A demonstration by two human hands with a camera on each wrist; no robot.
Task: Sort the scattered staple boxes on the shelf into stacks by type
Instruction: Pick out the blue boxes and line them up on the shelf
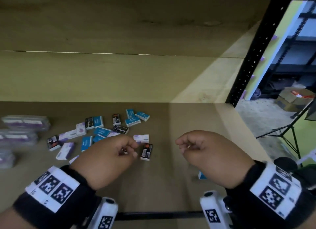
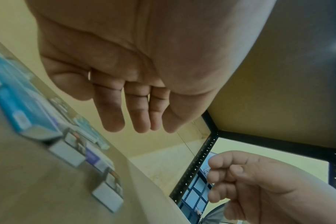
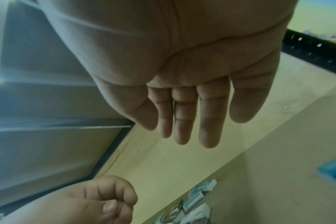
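Neither grip holds anything: the left hand (image 1: 109,153) hovers above the shelf (image 1: 162,186) with fingers loosely curled in the head view, while its own wrist view shows the fingers (image 2: 113,115) hanging relaxed and nearly straight; the right hand (image 1: 210,153) hovers to its right, likewise loosely curled and empty, its fingers (image 3: 209,121) extended in the right wrist view. Scattered staple boxes (image 1: 102,131) lie on the shelf ahead of and to the left of the left hand, in three visible types: blue, black and white-and-purple. One black box (image 1: 146,151) lies just right of the left hand, with a white-and-purple box (image 1: 141,138) just beyond it. Three blue boxes (image 1: 136,117) cluster at the far right of the scatter. A single blue box (image 1: 202,175) lies apart, partly hidden beneath the right wrist. Blurred purple-and-white packs (image 1: 22,133) sit stacked at the shelf's left edge. A black perforated upright (image 1: 253,57) frames the right side.
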